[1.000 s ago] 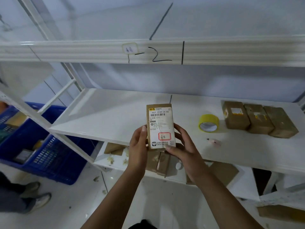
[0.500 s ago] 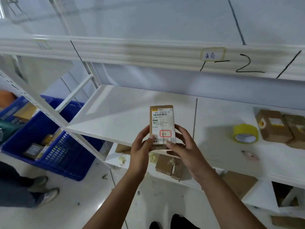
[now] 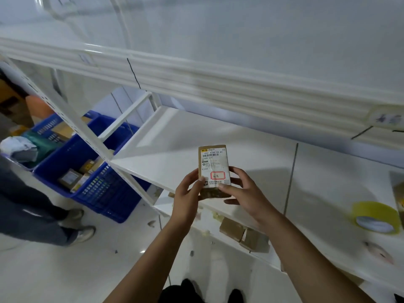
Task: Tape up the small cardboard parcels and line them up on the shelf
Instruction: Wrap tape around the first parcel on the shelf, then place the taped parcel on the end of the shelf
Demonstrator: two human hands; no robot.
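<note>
At the far left, a blue crate [image 3: 94, 171] stands on the floor with loose packages inside; it is judged to be the supply point. Another person's legs [image 3: 32, 206] stand beside it.

The left hand [image 3: 187, 194] grasps the small cardboard parcel [image 3: 213, 169] at its lower left edge, thumb on the label face, fingers curled behind. The parcel stands upright, label toward the camera, held in the air above the front edge of the white shelf [image 3: 251, 149]. This orientation is judged to serve label reading or a seam check before taping.

The right hand [image 3: 246, 193] grasps the lower right edge, thumb tip on the label's bottom corner, fingers wrapped behind. Relative to the parcel's centre, the left grip sits at 8 o'clock and the right grip at 4 o'clock. The upper half projects free toward 12 o'clock.

The yellow tape roll [image 3: 375, 217] lies on the shelf at 4 o'clock from the parcel, well apart from both hands. Neither hand holds tape, so sealing is judged not yet begun.
</note>
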